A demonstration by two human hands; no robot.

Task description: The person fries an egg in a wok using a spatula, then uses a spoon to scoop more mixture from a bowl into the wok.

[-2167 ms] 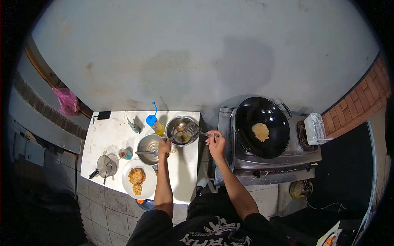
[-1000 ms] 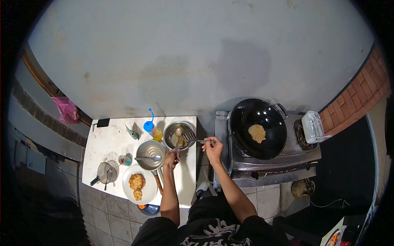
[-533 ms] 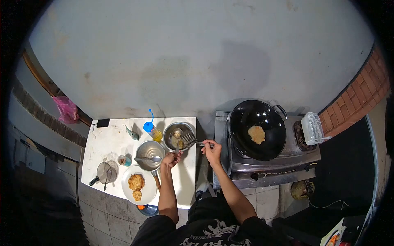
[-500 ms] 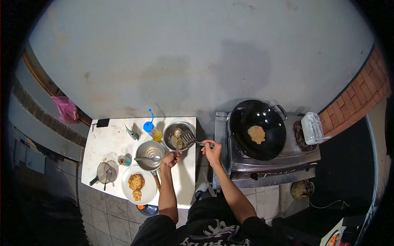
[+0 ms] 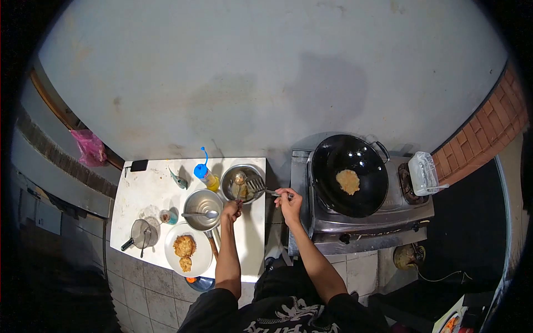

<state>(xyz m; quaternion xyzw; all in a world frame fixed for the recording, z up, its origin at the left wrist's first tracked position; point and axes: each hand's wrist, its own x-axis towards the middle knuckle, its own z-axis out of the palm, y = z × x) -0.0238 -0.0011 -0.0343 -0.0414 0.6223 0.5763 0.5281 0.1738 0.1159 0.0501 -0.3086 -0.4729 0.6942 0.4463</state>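
My left hand (image 5: 232, 211) is closed around the handle of a metal spoon (image 5: 240, 177), whose head is inside the far steel bowl (image 5: 224, 176). Some yellowish mixture (image 5: 242, 192) shows in that bowl beside the spoon. In my right hand (image 5: 288, 204) is a slotted spatula (image 5: 256, 185), its slotted head tilted over the bowl's right side, close to the spoon. A second steel bowl (image 5: 194, 200) stands just nearer and left, with another spoon (image 5: 208, 215) lying across it.
A black wok (image 5: 327, 194) on the stove at right holds a frying patty (image 5: 348, 182). Fried patties (image 5: 184, 247) lie on a white plate (image 5: 205, 258). An oil bottle (image 5: 212, 181), a strainer (image 5: 141, 233) and a glass jar (image 5: 169, 216) stand on the table. A plastic container (image 5: 423, 173) sits at far right.
My left hand has shifted slightly and its wrist has turned. The spoon's head, which showed pale mixture before, now shows mostly shiny metal. The spatula has moved slightly within the bowl area.
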